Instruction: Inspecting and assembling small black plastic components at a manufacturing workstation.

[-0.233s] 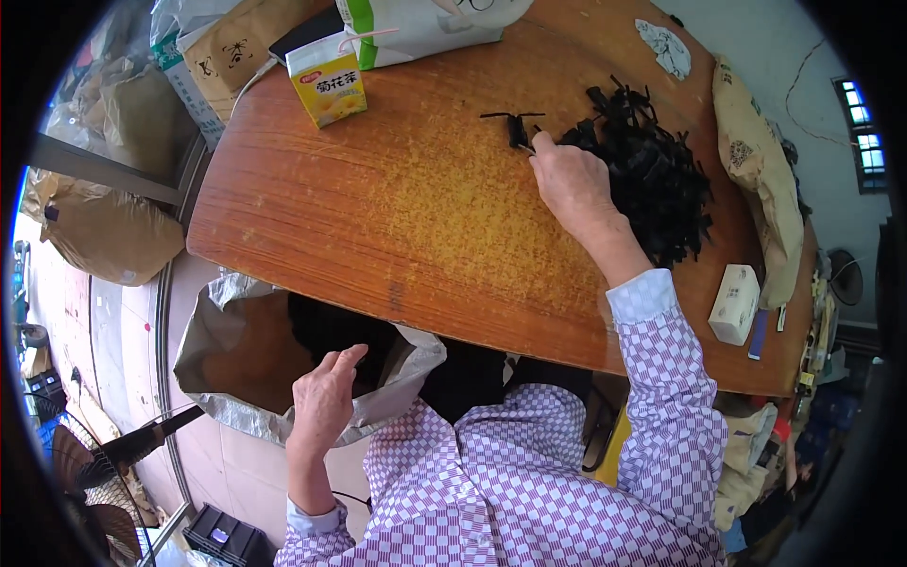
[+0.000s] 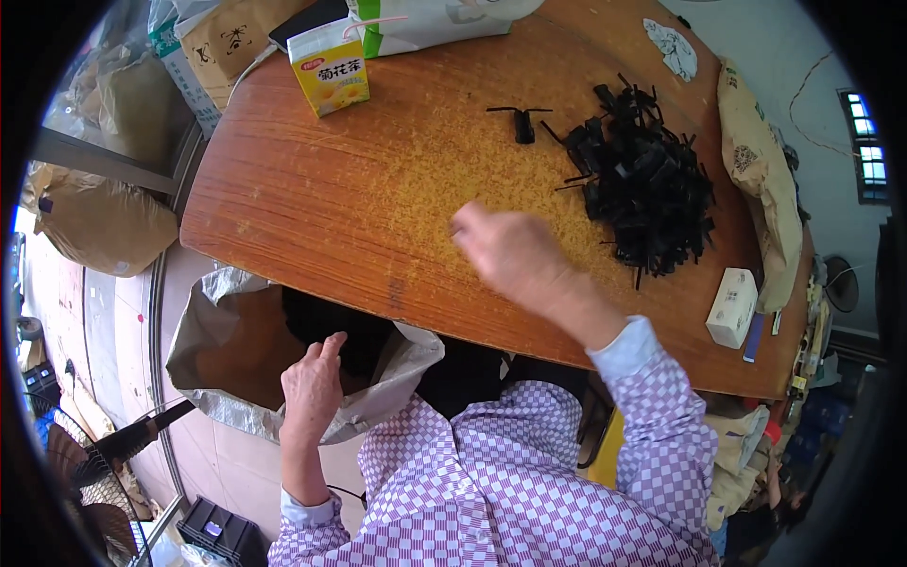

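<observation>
My right hand (image 2: 515, 255) is above the worn middle of the wooden table, blurred by motion. Its fingers look curled, but whether anything is in them cannot be made out. To its right lies a heap of black pieces (image 2: 652, 189) with thin strips sticking out. A single black piece (image 2: 524, 127) with a thin crossbar lies apart, left of the heap. Down at the left, my left hand (image 2: 314, 386) is at the near rim of a whitish woven sack (image 2: 236, 411), fingers partly stretched over its opening. Dark material (image 2: 345, 335) shows inside the sack.
On the table (image 2: 283, 217) stand a yellow drink carton (image 2: 333, 80) with a straw and a white-and-green package (image 2: 435, 33). A small white box (image 2: 732, 307), a crumpled tissue (image 2: 671, 49) and a long brown paper sack (image 2: 761, 180) line the right side. A fan (image 2: 94, 463) stands lower left.
My right hand has moved left and toward me, away from the heap and the single black piece. My left hand stays at the sack, its fingers slightly shifted.
</observation>
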`<state>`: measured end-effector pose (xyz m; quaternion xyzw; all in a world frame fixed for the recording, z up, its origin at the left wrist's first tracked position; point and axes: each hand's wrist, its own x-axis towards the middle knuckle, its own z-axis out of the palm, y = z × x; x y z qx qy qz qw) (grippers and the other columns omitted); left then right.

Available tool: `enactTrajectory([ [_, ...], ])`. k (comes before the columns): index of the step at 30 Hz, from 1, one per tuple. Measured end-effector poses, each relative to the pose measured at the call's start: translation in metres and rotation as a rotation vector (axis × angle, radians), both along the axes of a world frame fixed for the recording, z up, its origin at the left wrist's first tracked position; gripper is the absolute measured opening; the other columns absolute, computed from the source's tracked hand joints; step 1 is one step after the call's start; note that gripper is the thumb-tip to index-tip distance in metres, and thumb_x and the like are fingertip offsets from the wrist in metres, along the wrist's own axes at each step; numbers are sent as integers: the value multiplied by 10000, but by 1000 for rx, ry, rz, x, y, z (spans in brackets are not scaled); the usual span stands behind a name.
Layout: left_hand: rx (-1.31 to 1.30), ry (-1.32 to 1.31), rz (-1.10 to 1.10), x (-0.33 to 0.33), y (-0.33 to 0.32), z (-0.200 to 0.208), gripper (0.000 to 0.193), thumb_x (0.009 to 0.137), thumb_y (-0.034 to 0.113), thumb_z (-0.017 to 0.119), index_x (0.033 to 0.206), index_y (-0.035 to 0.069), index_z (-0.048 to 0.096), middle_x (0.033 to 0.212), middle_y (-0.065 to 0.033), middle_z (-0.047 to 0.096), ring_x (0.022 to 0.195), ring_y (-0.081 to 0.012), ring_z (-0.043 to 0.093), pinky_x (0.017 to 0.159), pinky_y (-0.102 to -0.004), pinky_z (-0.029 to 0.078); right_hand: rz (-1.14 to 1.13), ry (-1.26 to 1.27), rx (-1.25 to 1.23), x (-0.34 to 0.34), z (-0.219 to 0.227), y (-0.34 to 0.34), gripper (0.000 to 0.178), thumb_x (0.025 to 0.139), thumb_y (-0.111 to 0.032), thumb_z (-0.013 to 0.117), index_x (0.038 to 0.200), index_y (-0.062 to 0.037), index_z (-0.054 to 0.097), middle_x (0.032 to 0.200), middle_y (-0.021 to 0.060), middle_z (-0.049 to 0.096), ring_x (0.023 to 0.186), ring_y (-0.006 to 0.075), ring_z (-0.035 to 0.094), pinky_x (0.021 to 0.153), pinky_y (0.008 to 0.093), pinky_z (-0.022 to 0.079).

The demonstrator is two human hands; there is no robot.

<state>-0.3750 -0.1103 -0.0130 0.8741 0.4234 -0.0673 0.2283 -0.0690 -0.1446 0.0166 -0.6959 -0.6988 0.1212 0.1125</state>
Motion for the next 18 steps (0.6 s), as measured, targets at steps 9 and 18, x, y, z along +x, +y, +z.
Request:
enactTrajectory([
  [9, 36, -15, 57, -13, 1, 11, 284, 816, 92, 608, 1098, 78, 574, 943, -139, 634, 761, -325, 630, 653, -395, 498, -513, 5, 144, 58, 28, 38, 348, 846, -307, 649, 989, -8, 544, 722, 152, 645, 663, 316, 652, 569, 381, 499],
  [18, -680, -831, 410, 9, -4, 48, 297, 919, 107, 520, 1203, 20, 525, 962, -87, 627, 710, -111, 613, 569, -212, 449, -234, 144, 203, 26, 27, -3, 204, 840, -113, 616, 1002, -27, 527, 713, 157, 609, 653, 328, 627, 552, 373, 476],
])
